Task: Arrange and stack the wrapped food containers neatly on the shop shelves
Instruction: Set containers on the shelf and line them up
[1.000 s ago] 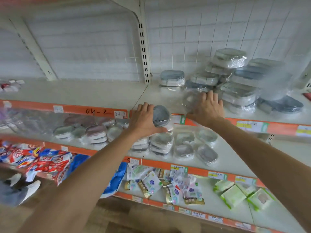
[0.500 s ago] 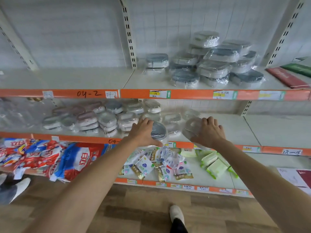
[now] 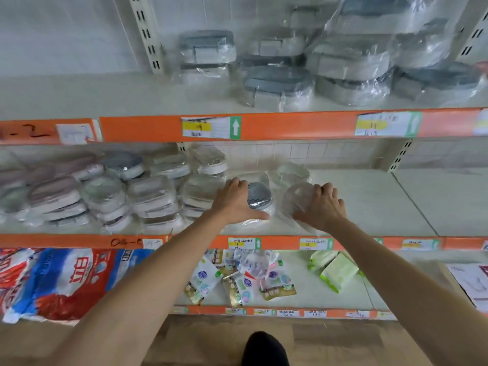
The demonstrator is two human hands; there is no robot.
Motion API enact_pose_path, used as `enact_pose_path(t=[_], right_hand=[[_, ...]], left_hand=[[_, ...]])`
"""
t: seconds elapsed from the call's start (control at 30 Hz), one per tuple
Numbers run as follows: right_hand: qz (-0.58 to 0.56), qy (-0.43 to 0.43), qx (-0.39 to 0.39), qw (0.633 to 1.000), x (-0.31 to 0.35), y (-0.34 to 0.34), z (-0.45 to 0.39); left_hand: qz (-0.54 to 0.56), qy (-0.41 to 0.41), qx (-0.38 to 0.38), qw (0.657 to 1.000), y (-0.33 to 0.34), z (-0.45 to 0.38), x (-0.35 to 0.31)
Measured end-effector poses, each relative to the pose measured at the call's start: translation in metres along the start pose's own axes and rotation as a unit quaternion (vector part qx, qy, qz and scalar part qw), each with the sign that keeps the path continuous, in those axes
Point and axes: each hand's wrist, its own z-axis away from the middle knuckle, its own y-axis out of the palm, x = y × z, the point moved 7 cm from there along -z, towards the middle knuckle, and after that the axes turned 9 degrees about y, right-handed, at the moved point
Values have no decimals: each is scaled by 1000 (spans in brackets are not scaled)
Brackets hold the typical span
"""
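Observation:
My left hand (image 3: pixel 235 203) grips a wrapped container with a grey lid (image 3: pixel 258 194) over the middle shelf (image 3: pixel 369 204). My right hand (image 3: pixel 323 207) holds a clear wrapped container (image 3: pixel 297 199) just to the right of it. Both hands sit near the shelf's front edge. Left of them stands a crowded pile of wrapped containers (image 3: pixel 105 194), some stacked two or three high. Another wrapped container (image 3: pixel 291 173) lies behind my hands. On the top shelf (image 3: pixel 105 93) more wrapped containers (image 3: pixel 330 62) are heaped at the right.
Orange price strips (image 3: pixel 290 125) edge each shelf. The bottom shelf holds red and blue bags (image 3: pixel 60 281), small sachets (image 3: pixel 237 278) and green packs (image 3: pixel 335 270). A perforated upright (image 3: pixel 148 33) splits the top shelf. My dark shoe (image 3: pixel 264 350) shows on the wooden floor.
Both hands came down from the top shelf's edge to the middle shelf, each still carrying its container. The view dropped and moved closer to the shelves.

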Motion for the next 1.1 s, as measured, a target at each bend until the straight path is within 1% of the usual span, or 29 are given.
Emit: enact_pose_path(t=[0.2, 0.27, 0.33, 0.47, 0.53, 0.6, 0.73, 0.83, 0.93, 1.03, 1.1], right_hand=[[-33, 7, -56, 998, -3, 38, -101], [-50, 3, -86, 995, -1, 41, -132], [-37, -8, -108, 993, 3, 45, -158], [-13, -51, -105, 993, 16, 60, -187], [-12, -81, -101, 992, 22, 69, -191], [8, -92, -109, 990, 25, 73, -193], [60, -85, -89, 991, 29, 73, -198], [67, -83, -60, 993, 31, 67, -194], [74, -112, -82, 988, 38, 57, -178], [89, -164, -118, 975, 49, 54, -151], [72, -185, -102, 975, 52, 56, -134]], left_hand=[[18, 18, -48, 999, 46, -96, 18], [6, 15, -77, 997, 52, -125, 20], [-19, 11, -94, 995, 58, -150, 25], [-63, 5, -72, 995, 78, -175, 41], [-77, 12, -76, 994, 85, -179, 46], [-89, 19, -87, 992, 87, -181, 50], [-137, 26, -86, 986, 85, -177, 54], [-163, 43, -87, 982, 80, -171, 50], [-171, 64, -106, 978, 73, -161, 42], [-171, 82, -116, 975, 69, -148, 31], [-151, 92, -109, 978, 68, -136, 23]])
